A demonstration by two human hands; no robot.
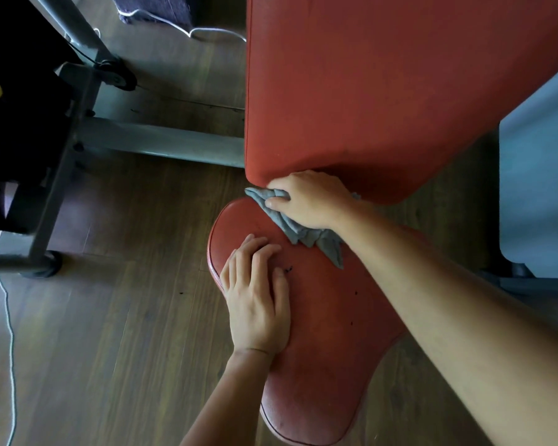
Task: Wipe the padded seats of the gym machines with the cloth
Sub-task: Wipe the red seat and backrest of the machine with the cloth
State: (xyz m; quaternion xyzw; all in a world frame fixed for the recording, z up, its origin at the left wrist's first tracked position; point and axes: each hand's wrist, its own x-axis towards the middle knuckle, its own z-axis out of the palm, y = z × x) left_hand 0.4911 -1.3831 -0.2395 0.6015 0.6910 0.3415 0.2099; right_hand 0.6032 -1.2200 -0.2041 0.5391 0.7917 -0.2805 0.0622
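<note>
Both hands are on a red padded gym bench, seen from above. Right hand (306, 197) is closed around a bunched grey cloth (298, 231), pressing it into the narrow gap where the small seat pad (329, 333) meets the lower edge of the long backrest pad (368, 91). A loose tail of cloth trails back over the seat, beneath the right forearm. Left hand (258, 294) lies flat and open, palm down, fingers together, on the left part of the seat, holding nothing and seemingly bracing.

A few dark specks sit on the seat near the left fingertips and further toward the right side.

To wipe well here, the cloth likely needs firm pressure along the whole seam, then long overlapping strokes toward the near end, carrying the specks off the edge. Gathering the loose tail into the palm would probably give a fuller wiping face. Grey steel frame tubes (161, 140) and wood-look floor (126, 317) lie to the left.
</note>
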